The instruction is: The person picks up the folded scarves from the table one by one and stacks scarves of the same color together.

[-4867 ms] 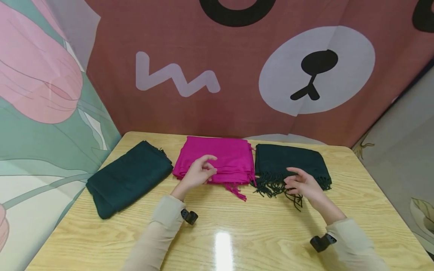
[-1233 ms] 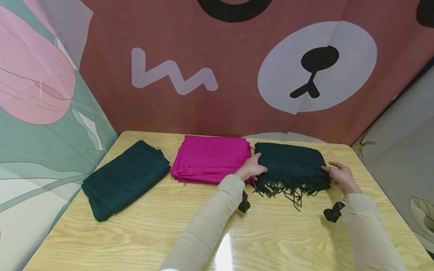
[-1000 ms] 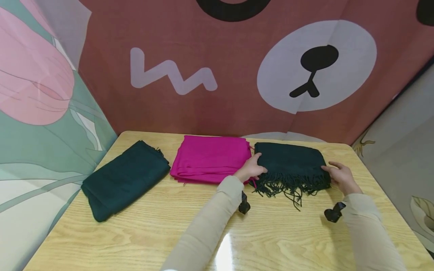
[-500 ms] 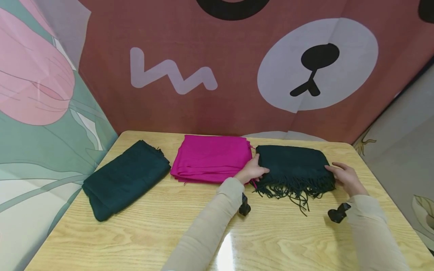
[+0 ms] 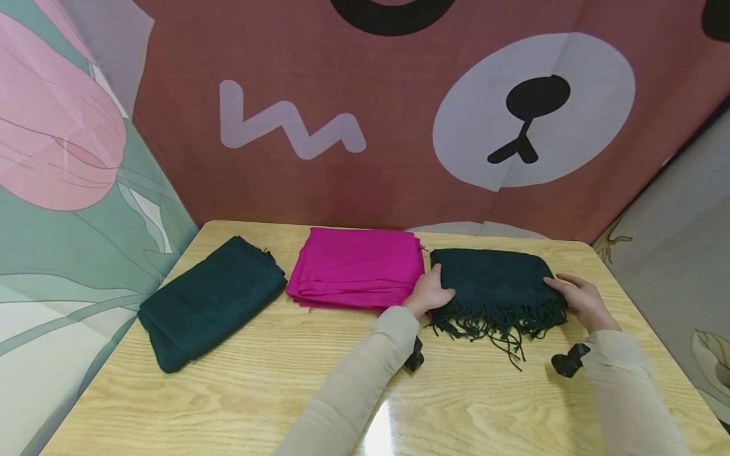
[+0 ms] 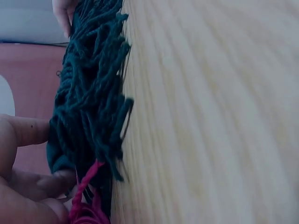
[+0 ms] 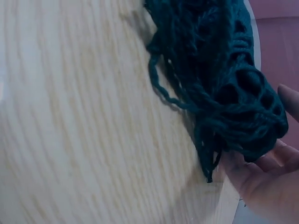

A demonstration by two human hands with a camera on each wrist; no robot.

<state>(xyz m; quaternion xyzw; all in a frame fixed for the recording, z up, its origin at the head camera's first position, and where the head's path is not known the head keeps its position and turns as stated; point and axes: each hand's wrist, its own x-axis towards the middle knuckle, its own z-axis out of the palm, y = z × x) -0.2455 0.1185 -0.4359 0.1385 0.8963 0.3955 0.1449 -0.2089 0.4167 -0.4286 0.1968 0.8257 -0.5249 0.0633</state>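
Observation:
A folded dark green scarf point(image 5: 493, 278) lies at the right of the table, fringe toward me. My left hand point(image 5: 430, 292) grips its left end, thumb on top; in the left wrist view the other fingers of that hand point(image 6: 28, 186) go under the cloth, right beside pink tassels point(image 6: 88, 212). At the opposite end my right hand point(image 5: 583, 301) holds the scarf. The right wrist view shows the thumb above and the fingers point(image 7: 261, 175) beneath the fringed edge point(image 7: 233, 107).
A folded magenta scarf point(image 5: 359, 263) lies close at the left of the held one. Farther left, a second dark green folded scarf point(image 5: 211, 304) sits at an angle. A printed cloth backdrop point(image 5: 388, 177) hangs behind the wooden table point(image 5: 467, 405).
From hovering over the magenta and green scarves, my hands moved right to the green scarf's two ends. In the last second that scarf shifted slightly right and toward me.

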